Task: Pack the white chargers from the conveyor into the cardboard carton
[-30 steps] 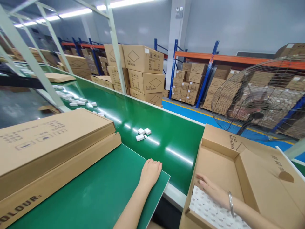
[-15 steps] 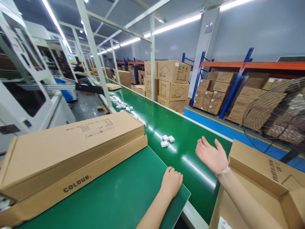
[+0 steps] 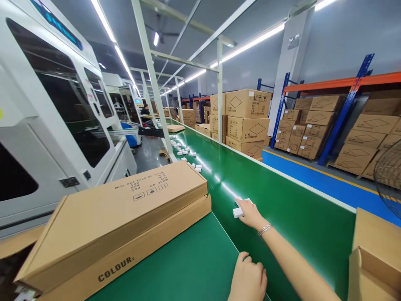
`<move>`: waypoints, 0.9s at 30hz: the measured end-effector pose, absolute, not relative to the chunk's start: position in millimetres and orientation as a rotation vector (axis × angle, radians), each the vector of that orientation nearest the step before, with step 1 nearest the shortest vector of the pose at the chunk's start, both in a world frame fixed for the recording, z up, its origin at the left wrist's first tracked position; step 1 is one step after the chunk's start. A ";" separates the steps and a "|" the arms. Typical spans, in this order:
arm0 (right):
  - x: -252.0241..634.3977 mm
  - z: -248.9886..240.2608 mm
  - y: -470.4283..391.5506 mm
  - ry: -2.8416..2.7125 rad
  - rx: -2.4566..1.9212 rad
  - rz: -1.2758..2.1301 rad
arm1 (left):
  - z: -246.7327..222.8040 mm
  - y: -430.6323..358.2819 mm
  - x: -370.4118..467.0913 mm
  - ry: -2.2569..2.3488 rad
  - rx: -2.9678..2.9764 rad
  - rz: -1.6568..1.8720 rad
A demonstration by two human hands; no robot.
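Observation:
My right hand (image 3: 252,214) stretches over the green conveyor belt (image 3: 291,205), its fingers closed around a small group of white plug chargers (image 3: 238,212). Part of the group shows beside the fingers; the rest is hidden under them. My left hand (image 3: 249,278) is closed, fingers curled, at the edge of the green tabletop (image 3: 181,259), and I see nothing in it. More white chargers (image 3: 184,152) lie scattered farther up the belt, along its left side.
A long cardboard box (image 3: 131,188) sits on the tabletop at left. An open carton (image 3: 376,267) stands beyond the belt at lower right. White machinery (image 3: 40,138) lines the left. Stacked cartons (image 3: 247,129) and loaded racks stand to the right, near a wire fan (image 3: 390,179).
My right hand has swung left from above the belt's right side, where it was open, down onto the white chargers. My left hand stays at the tabletop edge. The view has turned left.

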State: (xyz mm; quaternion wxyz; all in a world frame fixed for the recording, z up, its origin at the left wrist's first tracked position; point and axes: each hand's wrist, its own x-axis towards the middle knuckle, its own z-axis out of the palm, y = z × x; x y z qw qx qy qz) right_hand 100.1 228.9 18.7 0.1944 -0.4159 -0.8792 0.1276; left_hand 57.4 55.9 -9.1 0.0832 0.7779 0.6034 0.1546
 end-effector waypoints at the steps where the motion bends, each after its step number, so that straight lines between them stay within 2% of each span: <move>1: 101.8 7.1 229.1 -2.493 -1.165 0.350 | -9.7 56.5 57.3 1.801 2.322 0.455; 5: 116.7 -13.9 227.4 -2.568 -1.122 0.319 | -11.5 59.5 58.7 1.791 2.331 0.407; 10: 132.5 -7.1 245.2 -2.522 -1.127 0.329 | -5.8 60.6 60.5 1.799 2.293 0.336; 14: 132.0 -10.5 257.9 -2.248 -1.311 0.153 | -2.7 59.2 60.3 1.793 2.271 0.355; 21: 134.3 -52.2 240.3 -2.122 -1.581 -0.115 | -8.7 61.9 62.0 1.755 2.231 0.375; 27: 139.2 -37.8 258.1 -1.889 -1.725 0.137 | -7.7 59.9 61.1 1.758 2.215 0.393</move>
